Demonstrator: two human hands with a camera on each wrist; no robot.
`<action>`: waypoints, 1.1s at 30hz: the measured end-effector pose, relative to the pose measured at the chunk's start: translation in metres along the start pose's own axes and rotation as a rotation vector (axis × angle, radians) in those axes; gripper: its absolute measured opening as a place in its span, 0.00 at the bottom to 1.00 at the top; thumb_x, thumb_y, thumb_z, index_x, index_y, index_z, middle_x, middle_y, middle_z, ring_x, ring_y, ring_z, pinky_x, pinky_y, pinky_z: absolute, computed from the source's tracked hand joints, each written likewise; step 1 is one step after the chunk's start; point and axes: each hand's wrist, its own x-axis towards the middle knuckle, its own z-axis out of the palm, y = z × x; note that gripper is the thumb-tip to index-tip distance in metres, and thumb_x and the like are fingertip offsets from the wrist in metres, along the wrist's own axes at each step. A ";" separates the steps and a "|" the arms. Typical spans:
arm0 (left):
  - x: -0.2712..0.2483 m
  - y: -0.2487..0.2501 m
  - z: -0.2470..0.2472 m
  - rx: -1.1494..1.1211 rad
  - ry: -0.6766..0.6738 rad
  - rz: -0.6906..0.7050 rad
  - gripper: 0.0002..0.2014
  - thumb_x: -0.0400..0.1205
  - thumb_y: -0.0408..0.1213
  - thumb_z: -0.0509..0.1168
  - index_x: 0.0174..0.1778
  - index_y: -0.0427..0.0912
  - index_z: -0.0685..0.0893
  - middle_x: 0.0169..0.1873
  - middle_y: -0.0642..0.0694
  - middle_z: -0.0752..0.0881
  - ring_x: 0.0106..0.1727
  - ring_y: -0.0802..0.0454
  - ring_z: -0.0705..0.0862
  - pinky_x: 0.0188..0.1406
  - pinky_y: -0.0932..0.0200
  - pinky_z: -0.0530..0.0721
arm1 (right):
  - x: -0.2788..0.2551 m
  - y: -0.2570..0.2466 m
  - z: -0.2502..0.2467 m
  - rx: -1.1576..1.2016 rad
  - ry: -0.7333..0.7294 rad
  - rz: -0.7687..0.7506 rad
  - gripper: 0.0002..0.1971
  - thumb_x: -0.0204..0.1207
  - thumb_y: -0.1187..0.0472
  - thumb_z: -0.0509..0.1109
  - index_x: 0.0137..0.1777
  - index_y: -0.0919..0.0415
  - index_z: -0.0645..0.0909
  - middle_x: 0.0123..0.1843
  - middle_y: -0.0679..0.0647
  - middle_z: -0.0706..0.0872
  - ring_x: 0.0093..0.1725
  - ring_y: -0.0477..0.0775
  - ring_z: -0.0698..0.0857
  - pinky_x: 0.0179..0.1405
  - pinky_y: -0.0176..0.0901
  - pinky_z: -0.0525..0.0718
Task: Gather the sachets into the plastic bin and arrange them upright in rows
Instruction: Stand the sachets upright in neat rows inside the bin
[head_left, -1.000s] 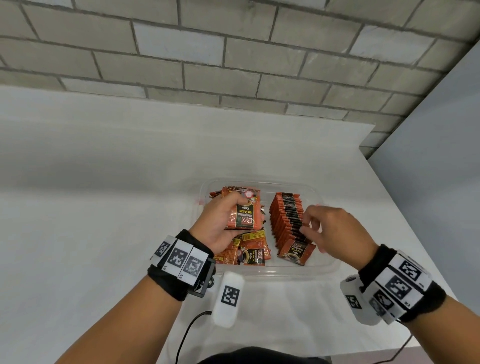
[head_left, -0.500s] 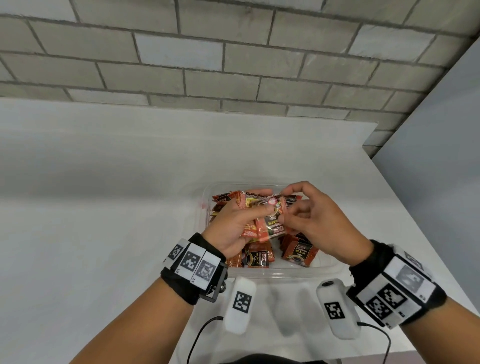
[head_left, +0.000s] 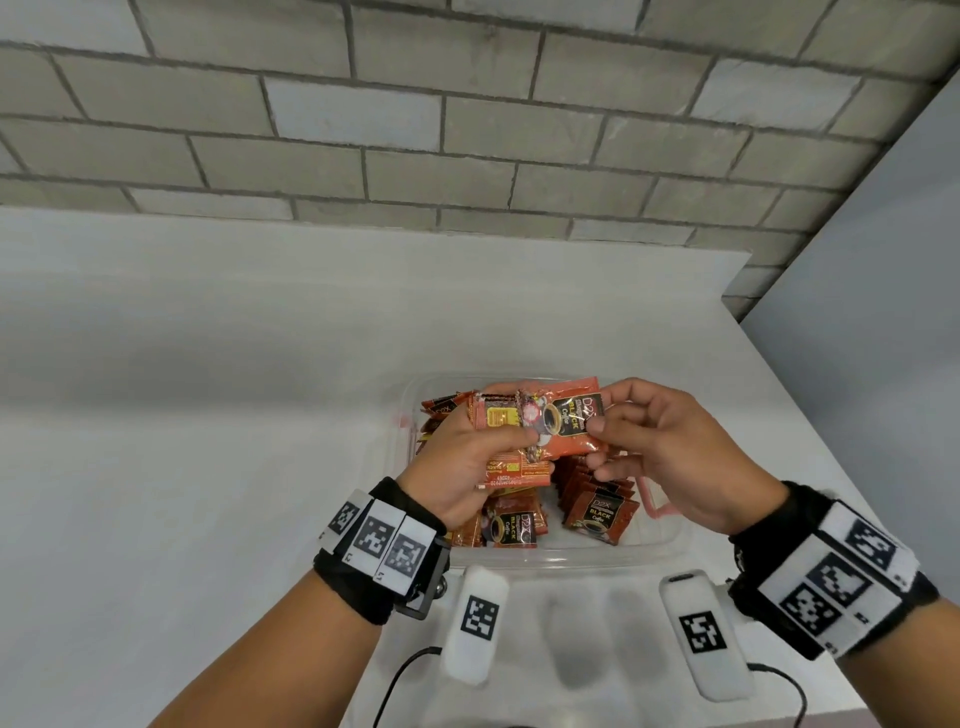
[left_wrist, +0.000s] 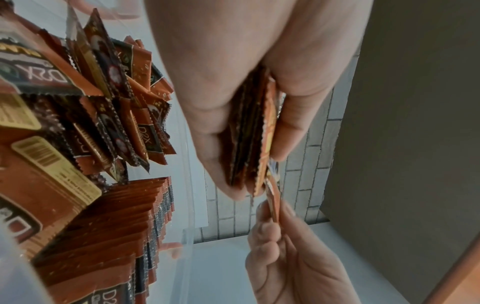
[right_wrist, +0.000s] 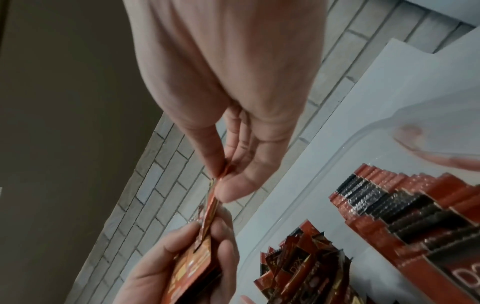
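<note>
Sachets, orange-brown foil ones reading "D2X BLACK Coffee" (head_left: 569, 423), get pinched by the right hand (head_left: 670, 457) off a stack (head_left: 511, 465) gripped in the left hand (head_left: 467, 467), above the clear plastic bin (head_left: 571, 558). Upright row (head_left: 595, 501) partly hidden; smaller print unreadable.

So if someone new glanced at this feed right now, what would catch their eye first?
Probably the two hands meeting above the plastic bin: the left hand grips a stack of sachets, and the right hand pinches one orange sachet at the stack's front. Next, the neat upright row of sachets in the bin's right half, beside a looser jumble on its left.
</note>
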 end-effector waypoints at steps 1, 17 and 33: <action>0.000 0.000 -0.001 -0.008 -0.001 -0.006 0.16 0.72 0.22 0.69 0.53 0.40 0.86 0.51 0.35 0.88 0.48 0.42 0.88 0.47 0.47 0.87 | 0.000 -0.001 -0.003 -0.015 0.019 -0.020 0.06 0.75 0.72 0.69 0.51 0.67 0.80 0.34 0.57 0.87 0.29 0.51 0.86 0.28 0.38 0.87; 0.003 0.003 -0.014 -0.121 0.155 -0.075 0.17 0.73 0.35 0.67 0.58 0.41 0.85 0.38 0.42 0.88 0.34 0.47 0.86 0.36 0.54 0.86 | -0.004 0.053 -0.024 -1.350 -0.135 -0.053 0.02 0.73 0.59 0.73 0.41 0.51 0.82 0.37 0.42 0.83 0.35 0.41 0.81 0.32 0.31 0.73; -0.001 0.003 -0.016 -0.127 0.165 -0.078 0.11 0.81 0.31 0.63 0.58 0.40 0.84 0.37 0.41 0.88 0.32 0.47 0.86 0.32 0.56 0.86 | 0.003 0.055 -0.020 -1.602 -0.168 -0.146 0.04 0.75 0.61 0.65 0.39 0.53 0.76 0.38 0.45 0.83 0.35 0.48 0.78 0.28 0.27 0.58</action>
